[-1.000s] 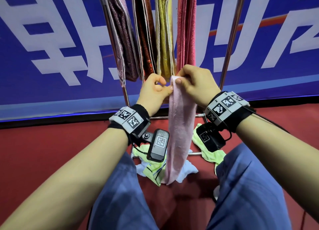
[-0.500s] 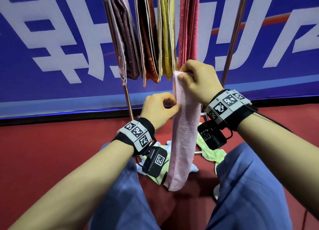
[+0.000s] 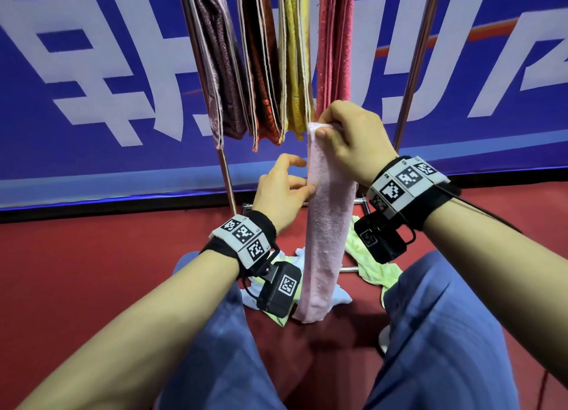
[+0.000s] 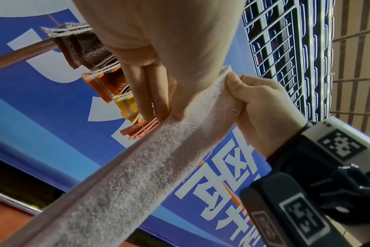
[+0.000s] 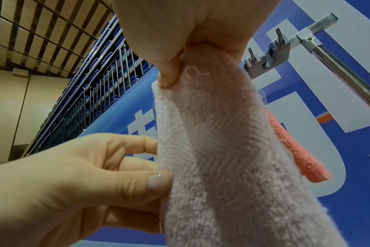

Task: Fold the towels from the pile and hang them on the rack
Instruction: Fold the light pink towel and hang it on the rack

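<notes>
A pale pink towel (image 3: 325, 225), folded into a long narrow strip, hangs straight down in front of the rack (image 3: 412, 71). My right hand (image 3: 322, 129) pinches its top end between thumb and fingers, just below the hung towels. My left hand (image 3: 302, 179) is lower, at the strip's left edge, thumb on the near face and fingers behind it. In the right wrist view, the left thumb (image 5: 158, 182) lies on the towel (image 5: 222, 167). The left wrist view shows the left fingers (image 4: 158, 108) pinching the strip (image 4: 137, 175).
Several folded towels hang on the rack: maroon (image 3: 221, 71), orange-brown (image 3: 261, 71), yellow (image 3: 295, 71), red (image 3: 335, 56). A green towel (image 3: 368, 262) and a light blue one (image 3: 338, 299) lie heaped on the red floor by the rack's base. A blue banner stands behind.
My left hand has slid down the towel's left edge from beside the right hand to well below it. The right hand has kept its hold on the top end.
</notes>
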Tool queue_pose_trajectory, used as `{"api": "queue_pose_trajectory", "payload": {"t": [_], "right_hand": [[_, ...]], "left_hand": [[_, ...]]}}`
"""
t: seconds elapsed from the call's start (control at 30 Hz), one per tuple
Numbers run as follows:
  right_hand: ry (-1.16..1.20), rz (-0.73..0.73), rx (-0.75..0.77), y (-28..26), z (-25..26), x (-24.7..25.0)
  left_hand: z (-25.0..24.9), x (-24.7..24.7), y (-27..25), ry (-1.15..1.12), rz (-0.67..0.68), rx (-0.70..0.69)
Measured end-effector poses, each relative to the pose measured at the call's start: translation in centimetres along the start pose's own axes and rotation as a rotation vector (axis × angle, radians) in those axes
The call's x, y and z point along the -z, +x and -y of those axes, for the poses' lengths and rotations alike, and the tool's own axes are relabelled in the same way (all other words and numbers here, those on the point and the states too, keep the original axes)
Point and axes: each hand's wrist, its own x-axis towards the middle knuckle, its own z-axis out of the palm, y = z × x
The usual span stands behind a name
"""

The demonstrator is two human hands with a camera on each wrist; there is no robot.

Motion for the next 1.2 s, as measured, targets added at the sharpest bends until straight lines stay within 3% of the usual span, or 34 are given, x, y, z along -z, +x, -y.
{"api": "queue_pose_trajectory", "payload": {"t": [0.13,0.27,0.5,0.77,0.9,1.03,1.13,1.2], "right_hand": [[0.018,0.001,0.024,-0.1,0.1,-0.1],[0.012,0.001,0.023,0.2,0.0,0.0],[0.008,-0.01,0.016,0.4,0.1,0.2],[0.049,0.019,-0.036,0.6,0.0,1.1],[0.091,0.11,-0.059,1.2,0.3,1.7],[0.087,0.077,-0.071,1.5,0.3,2.0],[0.091,0.076,-0.093,1.4,0.1,2.1],[0.082,0.096,-0.105,1.3,-0.2,2.0]], "left_hand": [[0.2,0.0,0.5,0.242,0.057,-0.076],[0.0,0.2,0.5,0.407,-0.037,-0.13],[-0.2,0.2,0.3,0.317,-0.138,-0.047],[0.6,0.4,0.3,0.09,-0.042,-0.132],[0.5,0.5,1.2,-0.011,0.03,-0.089],[0.0,0.1,1.3,-0.151,0.063,-0.046],[-0.1,0.2,0.9,-0.27,0.178,0.038],[-0.1,0.1,0.8,-0.232,0.267,0.034]]}}
